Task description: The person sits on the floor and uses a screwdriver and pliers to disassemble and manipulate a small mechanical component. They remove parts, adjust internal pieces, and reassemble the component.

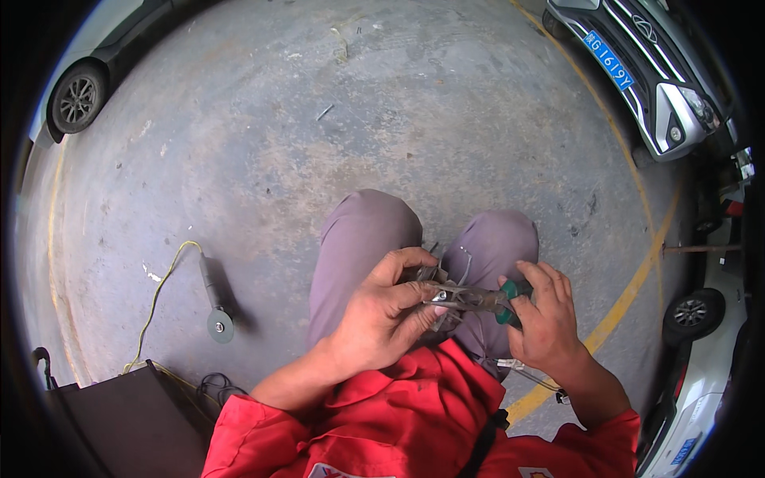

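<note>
Over my lap, my left hand (378, 312) pinches a small metal part (430, 276) between thumb and fingers; its exact kind is hard to make out. My right hand (548, 315) is wrapped round the green and black handles of a pair of pliers (478, 299). The jaws of the pliers point left and meet the part at my left fingertips. Thin wires hang about the part, and one bent end (465, 263) stands up between my knees. Beneath my right wrist are more wires with pale connectors (514, 364).
On the floor to the left lies an angle grinder (213, 291) with a green disc and a yellow cord (159, 287). A dark box (131, 422) stands at lower left, beside a coiled black cable (219, 388). Ahead lies a short metal rod (324, 112). Parked cars (78, 97) flank both sides.
</note>
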`<action>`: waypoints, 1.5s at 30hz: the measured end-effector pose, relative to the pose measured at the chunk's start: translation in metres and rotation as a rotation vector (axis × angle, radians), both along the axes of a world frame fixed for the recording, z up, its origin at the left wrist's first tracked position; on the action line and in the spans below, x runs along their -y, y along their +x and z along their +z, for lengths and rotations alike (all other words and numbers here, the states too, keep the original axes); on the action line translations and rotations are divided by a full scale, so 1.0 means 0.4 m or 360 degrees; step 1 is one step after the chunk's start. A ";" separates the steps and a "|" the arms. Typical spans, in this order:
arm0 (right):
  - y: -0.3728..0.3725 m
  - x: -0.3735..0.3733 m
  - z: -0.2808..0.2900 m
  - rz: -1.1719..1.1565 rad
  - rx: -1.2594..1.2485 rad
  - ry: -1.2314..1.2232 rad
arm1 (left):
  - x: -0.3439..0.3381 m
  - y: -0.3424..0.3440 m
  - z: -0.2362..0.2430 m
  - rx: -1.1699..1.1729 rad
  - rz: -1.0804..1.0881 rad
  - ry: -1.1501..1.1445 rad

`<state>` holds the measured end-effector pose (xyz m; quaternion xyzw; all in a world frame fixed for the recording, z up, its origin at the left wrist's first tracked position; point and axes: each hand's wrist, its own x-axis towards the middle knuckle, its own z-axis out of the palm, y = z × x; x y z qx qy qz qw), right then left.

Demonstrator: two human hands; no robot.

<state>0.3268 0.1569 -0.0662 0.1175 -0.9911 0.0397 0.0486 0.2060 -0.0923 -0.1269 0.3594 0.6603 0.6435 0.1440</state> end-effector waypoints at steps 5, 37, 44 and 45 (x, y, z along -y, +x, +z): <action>-0.006 -0.008 -0.007 0.0024 0.0047 -0.0069 | 0.001 -0.003 0.003 -0.0015 0.0009 0.0031; -0.040 -0.045 -0.063 0.0271 0.0040 -0.0161 | -0.008 -0.005 -0.014 -0.0010 0.0030 0.0054; -0.047 -0.044 -0.062 0.0291 -0.0006 -0.0184 | -0.009 -0.005 -0.010 0.0011 0.0037 0.0051; -0.051 -0.041 -0.058 0.0295 -0.0018 -0.0199 | -0.009 -0.005 -0.010 0.0013 0.0038 0.0048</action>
